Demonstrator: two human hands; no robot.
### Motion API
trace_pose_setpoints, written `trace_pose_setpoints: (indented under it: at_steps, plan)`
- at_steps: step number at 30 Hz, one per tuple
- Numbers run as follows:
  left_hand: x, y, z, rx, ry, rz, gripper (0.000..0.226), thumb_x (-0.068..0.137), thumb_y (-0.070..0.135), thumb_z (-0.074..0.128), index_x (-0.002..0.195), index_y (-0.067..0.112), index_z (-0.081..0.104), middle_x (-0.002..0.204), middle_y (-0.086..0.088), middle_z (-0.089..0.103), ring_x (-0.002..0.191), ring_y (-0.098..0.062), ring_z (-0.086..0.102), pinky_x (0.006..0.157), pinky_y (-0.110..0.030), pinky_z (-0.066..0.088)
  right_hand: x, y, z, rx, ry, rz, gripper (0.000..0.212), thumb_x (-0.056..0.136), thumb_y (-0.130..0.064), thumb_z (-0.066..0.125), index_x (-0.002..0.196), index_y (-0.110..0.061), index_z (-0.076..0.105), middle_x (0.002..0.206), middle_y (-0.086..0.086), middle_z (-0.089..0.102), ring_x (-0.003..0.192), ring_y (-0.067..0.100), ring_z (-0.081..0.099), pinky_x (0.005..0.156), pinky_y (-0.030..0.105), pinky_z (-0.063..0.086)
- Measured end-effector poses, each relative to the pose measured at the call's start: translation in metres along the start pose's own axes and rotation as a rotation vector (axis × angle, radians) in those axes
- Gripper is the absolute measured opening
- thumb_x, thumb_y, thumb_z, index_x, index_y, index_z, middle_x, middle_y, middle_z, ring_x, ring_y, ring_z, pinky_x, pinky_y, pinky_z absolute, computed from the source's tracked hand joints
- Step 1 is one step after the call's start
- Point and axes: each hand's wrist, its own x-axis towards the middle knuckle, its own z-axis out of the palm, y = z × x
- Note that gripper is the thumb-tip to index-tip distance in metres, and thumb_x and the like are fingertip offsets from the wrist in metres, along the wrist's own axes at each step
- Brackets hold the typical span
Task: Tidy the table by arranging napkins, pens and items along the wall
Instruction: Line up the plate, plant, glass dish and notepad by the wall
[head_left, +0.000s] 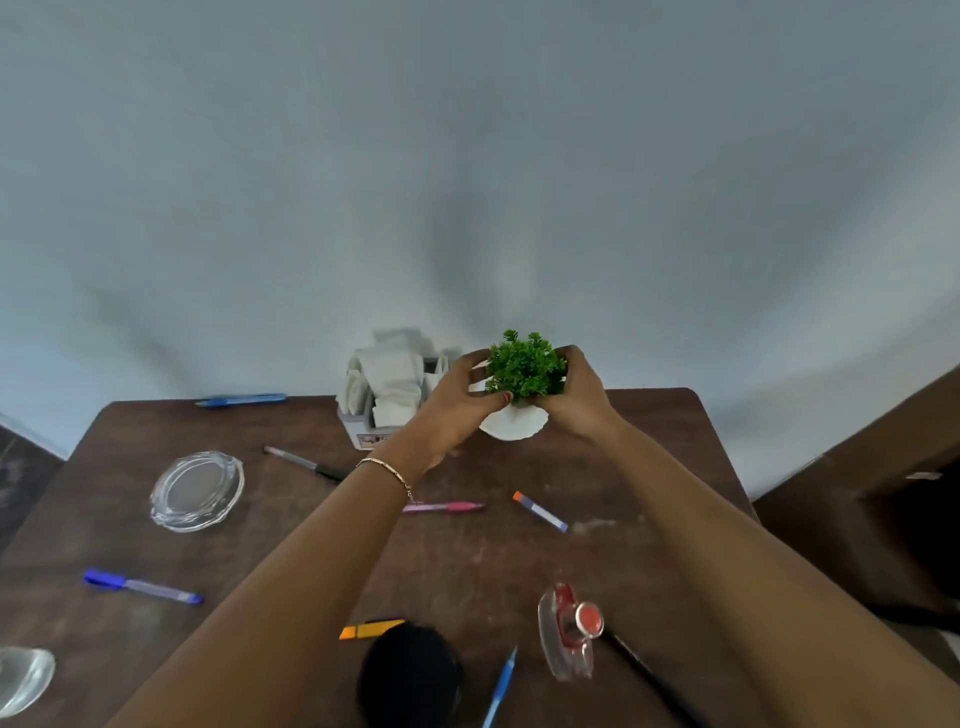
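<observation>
Step in hand: placing potted plant (523, 370) at tabletop (649, 467) far edge by wall, just right of napkin holder (387, 400). Left hand (456, 402) and right hand (579, 402) both grip it (fingers curled round foliage). Next likely: let go, gather scattered pens, e.g. pink pen (441, 506).

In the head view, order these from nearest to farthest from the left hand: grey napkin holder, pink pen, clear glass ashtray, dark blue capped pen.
1. Grey napkin holder, beside the left hand, at the wall.
2. Pink pen, mid-table.
3. Clear glass ashtray, left side.
4. Dark blue capped pen, front left.
</observation>
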Motion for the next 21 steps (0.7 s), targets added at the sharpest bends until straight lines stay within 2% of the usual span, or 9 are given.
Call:
trace_pose_setpoints:
  at_steps: [2, 7, 10, 16, 21]
  plan:
    - [0.016, -0.006, 0.001, 0.015, 0.024, -0.031, 0.059, 0.088, 0.003, 0.063, 0.14, 0.014, 0.038, 0.136, -0.007, 0.053, 0.119, -0.017, 0.054, 0.106, -0.037, 0.043, 0.015, 0.006, 0.005, -0.009, -0.03, -0.01, 0.072, 0.065, -0.021, 0.087, 0.121, -0.008, 0.044, 0.105, 0.002, 0.057, 0.095, 0.023, 0.058, 0.073, 0.03, 0.042]
    - [0.039, -0.026, 0.006, 0.032, 0.046, -0.128, 0.053, 0.093, 0.007, 0.055, 0.142, 0.014, 0.036, 0.137, -0.007, 0.052, 0.127, -0.023, 0.049, 0.106, -0.036, 0.039, 0.033, 0.027, 0.014, -0.088, -0.1, -0.038, 0.071, 0.062, -0.026, 0.089, 0.115, -0.008, 0.045, 0.102, 0.003, 0.058, 0.089, 0.023, 0.056, 0.07, 0.03, 0.041]
    - [0.043, -0.032, 0.01, 0.053, 0.051, -0.172, 0.052, 0.094, 0.011, 0.053, 0.143, 0.017, 0.034, 0.138, -0.007, 0.05, 0.125, -0.022, 0.05, 0.11, -0.041, 0.038, 0.035, 0.038, 0.014, -0.12, -0.134, -0.066, 0.068, 0.065, -0.024, 0.086, 0.116, -0.008, 0.044, 0.099, 0.002, 0.056, 0.088, 0.021, 0.055, 0.07, 0.029, 0.04]
    - [0.042, -0.031, 0.016, 0.085, 0.069, -0.188, 0.053, 0.094, 0.011, 0.052, 0.143, 0.014, 0.033, 0.138, -0.007, 0.05, 0.126, -0.022, 0.049, 0.11, -0.042, 0.037, 0.035, 0.041, 0.014, -0.106, -0.145, -0.09, 0.076, 0.065, -0.028, 0.087, 0.124, -0.009, 0.042, 0.113, 0.005, 0.059, 0.097, 0.022, 0.057, 0.076, 0.032, 0.045]
    - [0.038, -0.029, 0.018, 0.159, 0.075, -0.182, 0.052, 0.093, 0.016, 0.054, 0.141, 0.016, 0.036, 0.13, -0.007, 0.055, 0.121, -0.024, 0.051, 0.109, -0.042, 0.039, 0.03, 0.036, 0.013, -0.12, -0.168, -0.116, 0.076, 0.069, -0.023, 0.083, 0.131, -0.008, 0.041, 0.123, 0.01, 0.058, 0.108, 0.026, 0.058, 0.084, 0.033, 0.046]
